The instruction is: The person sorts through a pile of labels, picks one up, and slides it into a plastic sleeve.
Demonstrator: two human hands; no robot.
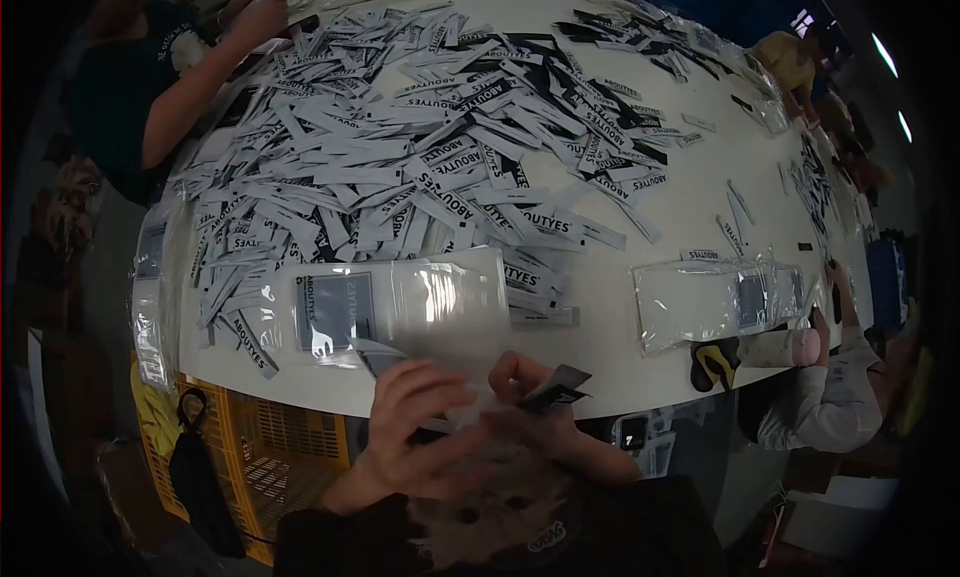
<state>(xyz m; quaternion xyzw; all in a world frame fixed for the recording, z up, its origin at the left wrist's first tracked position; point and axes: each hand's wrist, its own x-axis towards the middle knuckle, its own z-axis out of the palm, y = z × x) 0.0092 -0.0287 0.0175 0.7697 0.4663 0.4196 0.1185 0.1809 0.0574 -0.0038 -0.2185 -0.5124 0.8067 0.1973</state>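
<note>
My left hand (420, 432) is at the table's near edge, blurred by motion, its fingers bent around something pale that I cannot make out clearly. Close beside it on the right, my right hand (530, 412) has curled fingers and holds a small black packet (560, 389) that sticks out to the right. Just beyond both hands lies a stack of clear plastic bags (440, 297) with a grey printed label (335, 312). Past the bags spreads a large heap of white and black printed sachets (400, 167).
A second stack of clear bags (690, 302) lies right, near yellow-black scissors (715, 362) and a pink-lidded cup (790, 348). Orange crates (290, 432) stand below the table (600, 367) at left. Other people (110, 107) work at the left and right sides.
</note>
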